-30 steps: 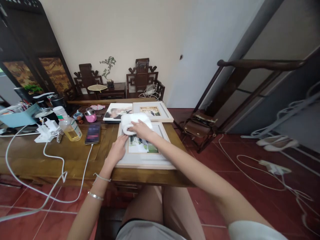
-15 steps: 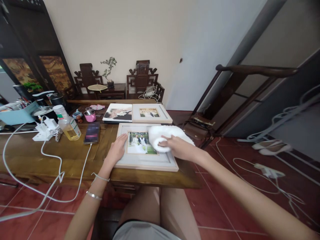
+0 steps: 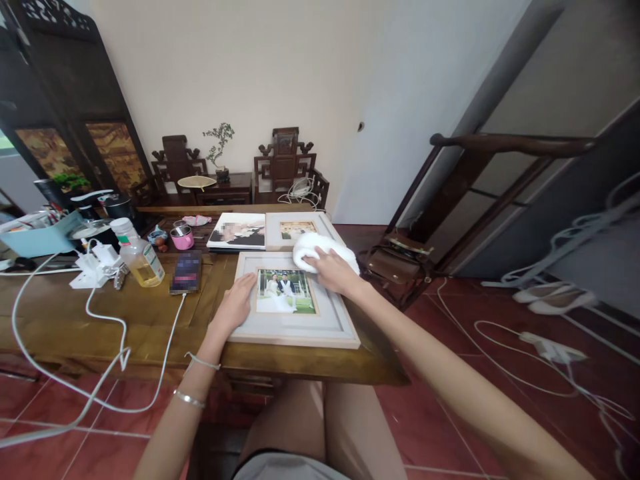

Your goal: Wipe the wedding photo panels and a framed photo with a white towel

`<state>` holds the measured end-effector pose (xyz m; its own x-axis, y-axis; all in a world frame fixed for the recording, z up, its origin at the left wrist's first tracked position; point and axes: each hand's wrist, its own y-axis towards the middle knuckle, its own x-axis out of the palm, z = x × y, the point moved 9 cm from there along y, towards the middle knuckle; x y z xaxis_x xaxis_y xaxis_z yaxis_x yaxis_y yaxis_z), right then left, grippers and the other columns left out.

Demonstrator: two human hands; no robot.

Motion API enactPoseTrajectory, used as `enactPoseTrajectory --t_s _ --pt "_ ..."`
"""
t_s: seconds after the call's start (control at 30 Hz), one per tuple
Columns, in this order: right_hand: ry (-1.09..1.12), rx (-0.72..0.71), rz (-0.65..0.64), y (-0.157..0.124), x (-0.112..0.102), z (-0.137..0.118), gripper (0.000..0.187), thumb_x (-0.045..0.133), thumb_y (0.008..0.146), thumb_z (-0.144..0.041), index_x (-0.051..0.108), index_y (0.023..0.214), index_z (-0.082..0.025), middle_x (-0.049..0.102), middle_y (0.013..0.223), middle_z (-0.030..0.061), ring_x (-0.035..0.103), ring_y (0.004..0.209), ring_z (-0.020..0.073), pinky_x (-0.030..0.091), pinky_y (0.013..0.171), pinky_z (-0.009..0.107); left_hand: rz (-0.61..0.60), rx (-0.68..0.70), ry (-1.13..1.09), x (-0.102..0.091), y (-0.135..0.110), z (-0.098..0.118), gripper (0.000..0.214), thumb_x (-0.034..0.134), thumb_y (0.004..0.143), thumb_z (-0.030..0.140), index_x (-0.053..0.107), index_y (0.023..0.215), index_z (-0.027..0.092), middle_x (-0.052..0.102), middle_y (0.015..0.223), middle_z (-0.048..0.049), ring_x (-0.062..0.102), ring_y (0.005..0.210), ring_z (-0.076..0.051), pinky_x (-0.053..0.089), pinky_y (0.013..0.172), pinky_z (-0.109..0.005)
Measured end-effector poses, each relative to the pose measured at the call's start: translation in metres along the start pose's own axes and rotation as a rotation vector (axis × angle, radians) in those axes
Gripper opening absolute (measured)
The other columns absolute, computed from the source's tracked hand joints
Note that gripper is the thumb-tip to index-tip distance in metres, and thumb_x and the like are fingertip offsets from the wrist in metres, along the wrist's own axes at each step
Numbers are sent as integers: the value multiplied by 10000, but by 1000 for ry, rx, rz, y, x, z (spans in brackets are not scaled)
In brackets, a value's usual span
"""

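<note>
A pale wooden picture frame with a wedding photo behind its front lies flat near the table's right end. My left hand rests on the frame's left edge, fingers stretched out. Bunched in my right hand is a white cloth, which lies over the frame's far right corner. It partly covers a second picture frame just behind. Beside that one is a photo album or print with a white cover.
On the wooden table to the left are a phone on a cable, a bottle of yellow liquid, a pink cup and a power strip. A dark wooden chair stands right, with a brown bag.
My right hand has moved the cloth away from me, from the photo's right side to the frame's far right corner. The photo is now fully uncovered. My left hand stays on the frame.
</note>
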<state>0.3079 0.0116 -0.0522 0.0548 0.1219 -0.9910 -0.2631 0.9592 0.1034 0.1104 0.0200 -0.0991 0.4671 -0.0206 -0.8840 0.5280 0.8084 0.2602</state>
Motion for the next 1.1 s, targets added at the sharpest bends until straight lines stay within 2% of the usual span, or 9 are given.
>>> enactPoseTrajectory --t_s 0.13,0.3,0.47,0.57,0.63,0.73,0.9,1.0,1.1 --pt "-12 -82 -7 -6 5 -15 547 445 729 -14 541 1260 -98 503 1315 219 351 1306 310 246 1041 513 15 -7 -6 -1 0 -1 636 328 766 -25 407 1358 193 408 1440 -77 342 1346 -185 321 1096 -446" --pt "176 -229 -226 -79 -14 -55 658 381 650 58 564 1250 -138 599 1233 139 430 1260 279 312 1032 455 14 -13 -1 1 0 -2 644 326 768 -27 388 1368 200 380 1457 -80 326 1355 -192 312 1096 -461" --pt "286 -250 -317 -136 -42 -87 657 389 633 43 609 1196 -216 681 963 85 617 951 228 447 831 301 1 -29 17 3 0 -2 653 337 760 -27 371 1380 175 351 1473 -89 296 1370 -192 291 1109 -442" --pt "297 -211 -270 -126 -35 -90 681 393 657 28 539 1281 -203 638 1096 123 601 997 241 449 829 311 -12 -23 23 2 0 0 646 339 763 -24 381 1374 178 357 1470 -83 301 1367 -190 293 1109 -434" --pt "253 -178 -210 -101 -23 -81 697 393 671 27 485 1330 -179 559 1249 161 539 1127 271 415 916 370 -19 -16 23 1 0 2 643 339 763 -22 386 1371 180 362 1468 -80 303 1366 -190 297 1106 -439" --pt "165 -122 -124 -51 -4 -58 680 408 684 25 461 1344 -131 469 1358 187 335 1322 294 271 1054 470 -23 -8 22 0 0 3 646 336 757 -25 390 1369 176 371 1462 -82 302 1366 -184 295 1111 -430" --pt "68 29 32 6 1 -26 693 425 704 34 443 1359 -192 301 1493 93 174 1374 345 173 1062 583 -17 -5 11 0 0 2 625 328 770 -14 398 1365 163 376 1459 -78 313 1361 -188 292 1116 -433" --pt "75 0 -26 0 7 -38 670 425 706 31 497 1322 -222 338 1480 51 147 1369 374 146 1044 630 -10 -25 2 1 0 -1 610 329 781 0 404 1360 175 380 1458 -70 323 1356 -192 304 1108 -446" --pt "134 -129 -98 -35 2 -66 652 426 677 25 564 1263 -227 402 1443 56 206 1354 374 151 1042 635 -12 -22 1 3 1 -2 617 331 777 -2 397 1365 174 371 1463 -72 318 1359 -197 308 1104 -452"
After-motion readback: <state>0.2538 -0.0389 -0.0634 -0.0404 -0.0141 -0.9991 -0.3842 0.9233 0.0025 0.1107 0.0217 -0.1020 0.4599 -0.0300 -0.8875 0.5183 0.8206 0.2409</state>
